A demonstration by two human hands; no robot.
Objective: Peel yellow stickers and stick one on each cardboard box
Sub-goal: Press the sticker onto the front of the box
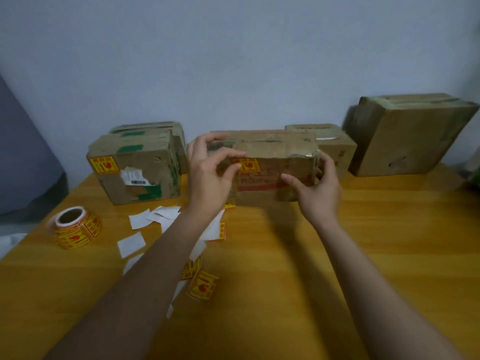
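Note:
A cardboard box with red print stands in the middle, held between both hands. My left hand grips its upper left corner, with the thumb touching a yellow sticker on the box's front face. My right hand holds the box's lower right end. To the left stands a box with green tape that bears a yellow sticker on its upper left corner. A roll of yellow stickers sits on the wooden table at the left. Loose yellow stickers lie under my left forearm.
Another box stands behind the green-taped one. A small box and a large tilted box stand at the back right against the wall. White backing papers are scattered at the left centre of the table.

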